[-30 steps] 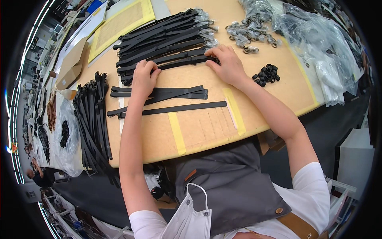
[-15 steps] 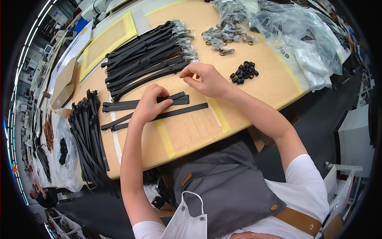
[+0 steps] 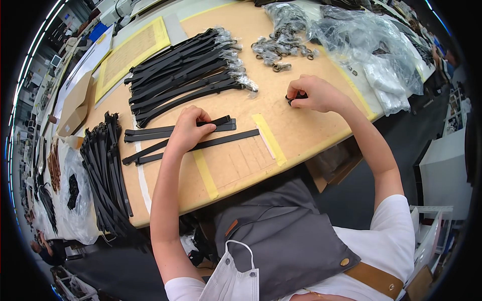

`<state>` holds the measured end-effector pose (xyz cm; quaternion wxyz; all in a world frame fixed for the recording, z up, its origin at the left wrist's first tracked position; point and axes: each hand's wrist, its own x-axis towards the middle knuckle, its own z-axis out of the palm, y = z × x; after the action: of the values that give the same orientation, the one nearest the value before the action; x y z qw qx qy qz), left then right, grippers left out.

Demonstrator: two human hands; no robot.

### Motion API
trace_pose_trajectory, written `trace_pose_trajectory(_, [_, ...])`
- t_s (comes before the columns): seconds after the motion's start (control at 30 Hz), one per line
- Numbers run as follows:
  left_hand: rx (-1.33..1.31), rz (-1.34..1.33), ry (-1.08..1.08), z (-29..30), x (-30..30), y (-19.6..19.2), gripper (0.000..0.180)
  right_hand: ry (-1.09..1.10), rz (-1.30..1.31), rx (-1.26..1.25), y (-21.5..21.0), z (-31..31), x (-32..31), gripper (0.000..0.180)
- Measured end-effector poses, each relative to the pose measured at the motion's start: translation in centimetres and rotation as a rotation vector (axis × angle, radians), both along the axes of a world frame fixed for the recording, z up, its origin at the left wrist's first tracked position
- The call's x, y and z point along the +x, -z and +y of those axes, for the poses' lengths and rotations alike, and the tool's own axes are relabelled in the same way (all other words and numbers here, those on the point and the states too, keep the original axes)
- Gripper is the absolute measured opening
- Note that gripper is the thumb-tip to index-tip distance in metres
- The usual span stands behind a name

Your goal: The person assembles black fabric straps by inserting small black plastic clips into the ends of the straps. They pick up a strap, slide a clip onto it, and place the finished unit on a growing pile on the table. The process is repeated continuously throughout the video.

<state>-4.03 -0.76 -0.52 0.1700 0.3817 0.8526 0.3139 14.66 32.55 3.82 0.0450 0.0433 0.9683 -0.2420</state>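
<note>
My left hand lies flat on a few long black straps spread across the wooden table, its fingers pressing them down. To the right, my right hand curls over a small heap of black clips, fingers pinched around them; most of the heap is hidden under the hand. Behind the straps lies a large stack of black straps with plastic-wrapped ends. Strips of yellow tape mark the tabletop between my hands.
Metal buckles lie scattered at the back, beside crumpled clear plastic bags. Another bundle of black straps hangs over the left edge. A yellow-framed board and a cardboard piece sit at the far left.
My right hand left the strap stack and moved right onto the black clips. My left hand slid down from the stack onto the loose straps and stays there.
</note>
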Motion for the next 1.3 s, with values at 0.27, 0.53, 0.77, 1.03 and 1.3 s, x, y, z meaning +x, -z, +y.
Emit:
trace_pose_trajectory(0.27, [0.139, -0.243, 0.003, -0.5, -0.5, -1.2, 0.016, 0.005, 0.096, -0.352, 1.3, -2.4, -2.0, 0.022])
trace_pose_trajectory(0.53, [0.427, -0.282, 0.103, 0.9, 0.1, -1.7, 0.022, -0.024, 0.112, -1.066, 3.6, -7.6, -8.0, 0.033])
trace_pose_trajectory(0.77, [0.427, -0.138, 0.027, 0.8, 0.4, -1.1, 0.019, -0.023, 0.221, -1.132, 5.0, -9.1, -8.5, 0.026])
trace_pose_trajectory(1.03, [0.388, -0.086, 0.084, 0.9, 0.9, 0.0, 0.028, -0.040, 0.257, -1.084, 5.6, -10.7, -7.9, 0.027])
trace_pose_trajectory(1.3, [0.359, -0.215, 0.150, 1.9, 2.3, 0.4, 0.046, -0.093, 0.204, -0.883, 5.5, -9.5, -7.5, 0.020])
